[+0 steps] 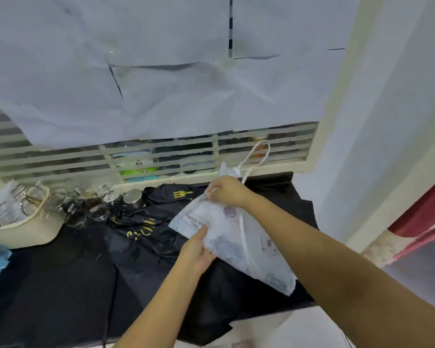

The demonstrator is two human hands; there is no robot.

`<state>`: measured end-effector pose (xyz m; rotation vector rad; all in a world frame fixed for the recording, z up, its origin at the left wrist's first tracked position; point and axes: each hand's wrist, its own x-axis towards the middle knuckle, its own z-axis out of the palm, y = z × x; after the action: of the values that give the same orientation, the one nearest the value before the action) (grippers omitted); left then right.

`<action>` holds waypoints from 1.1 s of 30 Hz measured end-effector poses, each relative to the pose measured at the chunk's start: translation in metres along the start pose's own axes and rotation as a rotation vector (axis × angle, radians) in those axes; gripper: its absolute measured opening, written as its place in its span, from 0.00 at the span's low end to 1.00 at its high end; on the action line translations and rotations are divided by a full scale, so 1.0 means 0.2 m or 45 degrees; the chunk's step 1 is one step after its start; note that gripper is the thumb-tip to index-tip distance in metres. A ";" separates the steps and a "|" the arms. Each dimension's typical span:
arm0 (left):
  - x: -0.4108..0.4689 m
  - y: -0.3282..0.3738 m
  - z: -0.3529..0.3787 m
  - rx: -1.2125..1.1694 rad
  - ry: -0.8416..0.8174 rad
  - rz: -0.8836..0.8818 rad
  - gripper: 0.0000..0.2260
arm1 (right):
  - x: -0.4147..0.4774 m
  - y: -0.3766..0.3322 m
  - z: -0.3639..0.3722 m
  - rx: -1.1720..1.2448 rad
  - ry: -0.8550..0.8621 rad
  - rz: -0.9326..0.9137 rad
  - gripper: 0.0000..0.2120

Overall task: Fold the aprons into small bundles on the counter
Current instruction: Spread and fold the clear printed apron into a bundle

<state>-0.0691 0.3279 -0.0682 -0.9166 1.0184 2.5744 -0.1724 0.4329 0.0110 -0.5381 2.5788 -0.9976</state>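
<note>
The white apron (pixel 236 237) seems half folded, not yet a small bundle; the left hand (pixel 199 249) and the right hand (pixel 226 190) both pinch its edges. The black aprons (pixel 146 222) under it lie unfolded.

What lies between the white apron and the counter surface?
Black aprons lie spread under the white apron, covering the counter there. The left hand and right hand already hold it.

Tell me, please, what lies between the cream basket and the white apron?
The head view shows glass jars, a metal tin and a crumpled black apron with yellow print, left of the white apron.
</note>
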 end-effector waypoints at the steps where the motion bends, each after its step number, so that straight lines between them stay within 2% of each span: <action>1: 0.03 0.00 -0.06 0.000 0.068 -0.022 0.12 | 0.06 0.01 0.10 0.023 -0.044 -0.014 0.09; 4: 0.07 0.04 -0.22 -0.018 0.299 0.052 0.06 | 0.20 0.01 0.34 0.082 -0.166 -0.076 0.11; 7: 0.10 0.08 -0.35 -0.077 0.460 0.136 0.07 | 0.27 -0.04 0.51 0.137 -0.242 -0.174 0.12; 9: 0.11 0.11 -0.41 -0.198 0.515 0.166 0.07 | 0.29 -0.04 0.61 0.217 -0.310 -0.245 0.20; 11: 0.12 0.14 -0.49 -0.319 0.525 0.180 0.08 | 0.29 0.01 0.67 0.333 -0.372 -0.214 0.29; 12: 0.14 0.15 -0.53 -0.364 0.533 0.181 0.08 | 0.27 0.04 0.68 0.336 -0.389 -0.196 0.30; 14: 0.15 0.17 -0.61 -0.422 0.579 0.187 0.08 | 0.23 0.15 0.68 0.238 -0.412 -0.180 0.25; 16: 0.14 0.15 -0.66 -0.329 0.646 0.171 0.08 | 0.15 0.28 0.67 0.116 -0.367 -0.165 0.21; 17: 0.14 0.13 -0.68 -0.184 0.680 0.146 0.08 | 0.10 0.35 0.67 0.106 -0.322 -0.113 0.21; 19: 0.10 0.10 -0.68 0.290 0.703 0.046 0.12 | -0.04 0.48 0.65 0.134 -0.203 -0.024 0.23; 22: 0.04 0.08 -0.65 1.085 0.594 -0.151 0.20 | -0.21 0.66 0.61 0.038 -0.162 0.052 0.36; 23: 0.03 0.08 -0.64 1.358 0.553 -0.120 0.20 | -0.25 0.71 0.60 -0.017 -0.179 0.088 0.41; 25: 0.05 0.08 -0.61 1.893 0.502 0.179 0.17 | -0.30 0.80 0.60 -0.106 -0.182 0.181 0.46; 27: 0.09 0.06 -0.54 2.156 0.352 0.580 0.08 | -0.32 0.85 0.59 -0.118 -0.106 0.306 0.46; 28: 0.11 0.05 -0.50 2.215 0.217 0.694 0.08 | -0.31 0.86 0.59 -0.121 -0.076 0.331 0.45; 29: 0.15 0.02 -0.48 2.299 0.057 0.725 0.15 | -0.30 0.87 0.59 -0.152 -0.061 0.329 0.42; 31: 0.24 -0.06 -0.43 2.526 -0.117 0.581 0.27 | -0.27 0.88 0.56 -0.278 -0.065 0.320 0.29; 33: 0.30 -0.14 -0.41 2.691 -0.111 0.348 0.33 | -0.23 0.86 0.51 -0.251 -0.123 0.411 0.14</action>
<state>-0.0665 0.2921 -0.1675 0.0467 2.6277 0.4013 -0.1286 0.5131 -0.1736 -0.1993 2.5810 -0.6009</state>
